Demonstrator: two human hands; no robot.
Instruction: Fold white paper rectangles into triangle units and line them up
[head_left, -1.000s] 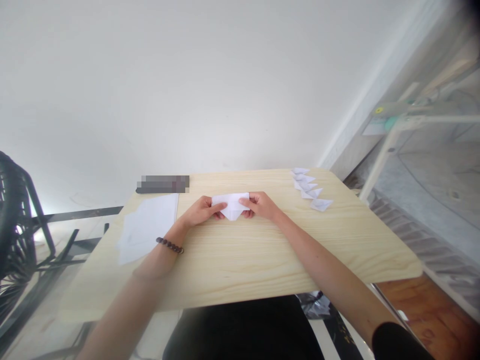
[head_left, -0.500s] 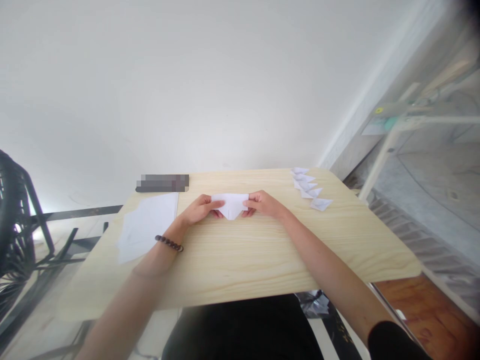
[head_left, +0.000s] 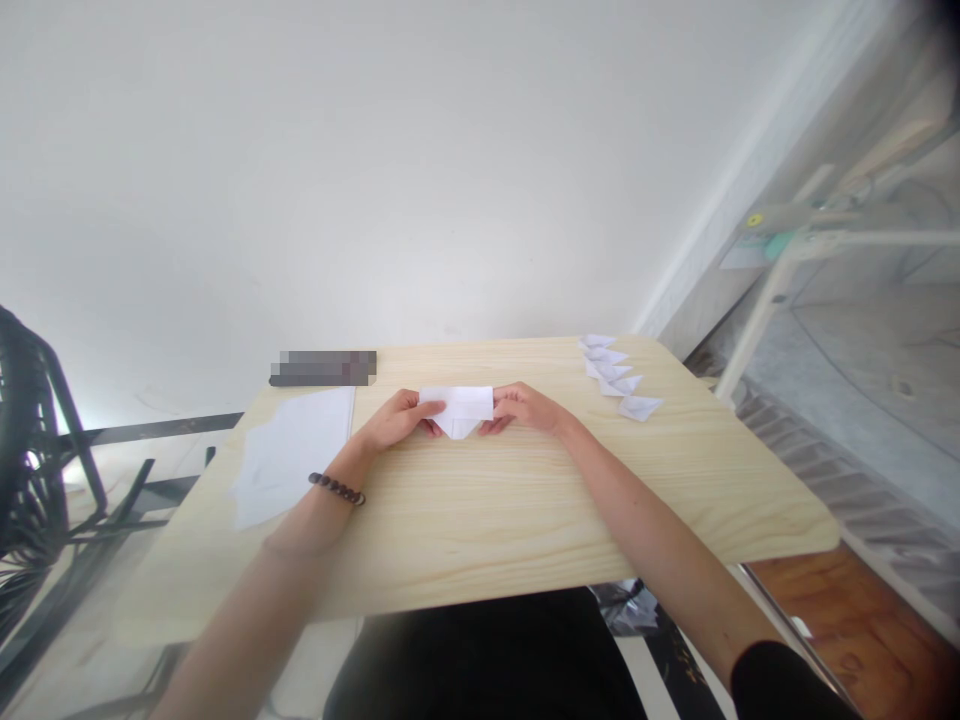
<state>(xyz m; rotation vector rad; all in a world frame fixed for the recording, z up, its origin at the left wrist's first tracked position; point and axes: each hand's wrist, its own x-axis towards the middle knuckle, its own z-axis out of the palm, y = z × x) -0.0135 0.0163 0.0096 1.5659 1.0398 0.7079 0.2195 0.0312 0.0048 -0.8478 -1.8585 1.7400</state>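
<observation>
A folded sheet of white paper [head_left: 466, 402] is held up over the middle of the table, with a straight band across its top and a blunt point hanging below. My left hand [head_left: 401, 418] grips its left end, thumb in front and fingers behind. At the other end, my right hand [head_left: 517, 408] pinches the paper's right edge; some of its fingertips are hidden behind the sheet. To the right lie several small folded paper boats [head_left: 613, 370] in a slanting row, the nearest one [head_left: 640, 408] a little apart.
White paper sheets [head_left: 292, 450] lie on the table's left side. Behind them, by the wall, is a dark blurred-out object [head_left: 324, 368]. The pale wooden table [head_left: 480, 540] has a black chair [head_left: 52, 430] to its left and a white metal frame [head_left: 765, 310] to its right.
The paper's upper part now shows as a straight band over the point. My right thumb has drawn back from the paper's front to its right edge.
</observation>
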